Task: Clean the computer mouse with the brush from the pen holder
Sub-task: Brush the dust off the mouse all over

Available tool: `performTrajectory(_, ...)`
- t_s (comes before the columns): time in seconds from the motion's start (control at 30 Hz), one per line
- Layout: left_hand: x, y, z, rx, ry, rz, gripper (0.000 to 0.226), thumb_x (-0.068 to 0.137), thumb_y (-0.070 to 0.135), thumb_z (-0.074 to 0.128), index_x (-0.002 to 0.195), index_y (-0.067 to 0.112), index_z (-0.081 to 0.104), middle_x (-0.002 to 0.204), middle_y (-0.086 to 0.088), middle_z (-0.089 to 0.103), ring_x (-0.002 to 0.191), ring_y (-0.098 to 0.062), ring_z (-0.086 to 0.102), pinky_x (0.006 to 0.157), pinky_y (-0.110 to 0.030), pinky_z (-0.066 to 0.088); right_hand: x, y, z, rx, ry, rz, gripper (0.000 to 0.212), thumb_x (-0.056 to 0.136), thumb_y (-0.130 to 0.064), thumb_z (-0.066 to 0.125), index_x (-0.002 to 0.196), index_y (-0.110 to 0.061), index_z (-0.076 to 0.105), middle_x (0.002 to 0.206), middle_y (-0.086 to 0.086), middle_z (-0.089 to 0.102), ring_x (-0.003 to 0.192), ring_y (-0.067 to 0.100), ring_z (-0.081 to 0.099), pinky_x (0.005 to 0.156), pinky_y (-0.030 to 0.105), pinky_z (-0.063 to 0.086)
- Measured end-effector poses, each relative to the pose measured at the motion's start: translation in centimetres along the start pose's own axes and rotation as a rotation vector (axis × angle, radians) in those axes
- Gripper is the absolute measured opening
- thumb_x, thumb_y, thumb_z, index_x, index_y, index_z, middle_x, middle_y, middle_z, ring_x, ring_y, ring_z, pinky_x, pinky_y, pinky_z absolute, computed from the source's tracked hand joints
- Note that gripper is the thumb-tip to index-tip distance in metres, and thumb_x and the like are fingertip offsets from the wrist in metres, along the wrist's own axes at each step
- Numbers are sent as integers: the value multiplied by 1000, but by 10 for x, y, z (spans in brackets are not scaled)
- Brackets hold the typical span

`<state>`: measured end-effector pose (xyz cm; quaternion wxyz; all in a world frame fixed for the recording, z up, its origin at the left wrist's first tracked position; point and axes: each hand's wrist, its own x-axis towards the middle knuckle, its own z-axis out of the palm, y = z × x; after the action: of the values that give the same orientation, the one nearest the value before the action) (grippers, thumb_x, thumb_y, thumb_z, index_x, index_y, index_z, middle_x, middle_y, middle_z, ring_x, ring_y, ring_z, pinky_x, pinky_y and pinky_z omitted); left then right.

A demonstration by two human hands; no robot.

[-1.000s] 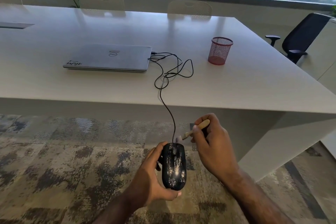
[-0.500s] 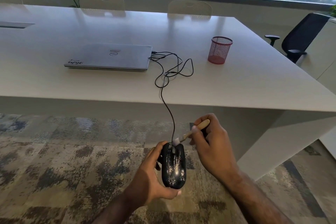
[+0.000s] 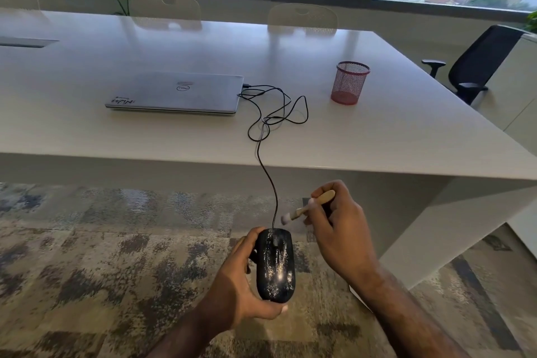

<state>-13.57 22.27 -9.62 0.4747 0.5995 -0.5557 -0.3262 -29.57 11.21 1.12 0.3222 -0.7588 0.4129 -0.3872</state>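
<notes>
From the head view, the left hand (image 3: 241,285) cups the glossy black corded computer mouse (image 3: 275,264), streaked with pale dust, below the near edge of the white bench (image 3: 377,131), while the right hand (image 3: 340,229) pinches the small wooden-handled brush (image 3: 308,208), its pale bristles hovering just off the mouse's front end beside the black cable (image 3: 267,177). Brushing looks underway and unfinished; the next stroke calls for lowering the bristles onto the dusty shell. The red mesh pen holder (image 3: 349,83) stands well apart, right of the closed grey laptop (image 3: 177,93).
</notes>
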Motion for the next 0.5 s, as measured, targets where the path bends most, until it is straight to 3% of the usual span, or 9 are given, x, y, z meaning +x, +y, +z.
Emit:
performTrajectory(0.17, -2, 2, 0, 27, 23, 6, 116, 47, 35, 101, 137, 67, 36, 134, 27, 53, 128, -5, 51, 100, -16, 42, -5, -2, -4, 76, -30, 7, 16, 98, -14, 58, 90, -27, 52, 74, 8, 67, 63, 33, 67, 58, 54, 57)
performTrajectory(0.27, -4, 0, 0, 44, 23, 10, 116, 46, 38, 101, 137, 67, 35, 134, 32, 51, 124, 1, 51, 98, -19, 41, -5, 0, -7, 20, -7, 25, 16, 98, -15, 58, 89, -27, 51, 74, 9, 67, 65, 35, 67, 59, 55, 55)
performTrajectory(0.37, -5, -1, -1, 42, 19, 2, 116, 46, 39, 101, 137, 67, 36, 132, 31, 51, 125, -1, 52, 98, -18, 41, -7, -4, -10, 74, 46, 15, 18, 97, -13, 59, 88, -27, 52, 72, 8, 65, 63, 35, 66, 56, 56, 55)
performTrajectory(0.5, -7, -1, -3, 40, 28, -6, 116, 44, 39, 101, 134, 72, 35, 130, 34, 50, 122, 1, 52, 98, -15, 41, -11, -6, -8, 85, -39, 42, 18, 96, -12, 58, 88, -27, 53, 73, 9, 67, 63, 36, 67, 58, 56, 56)
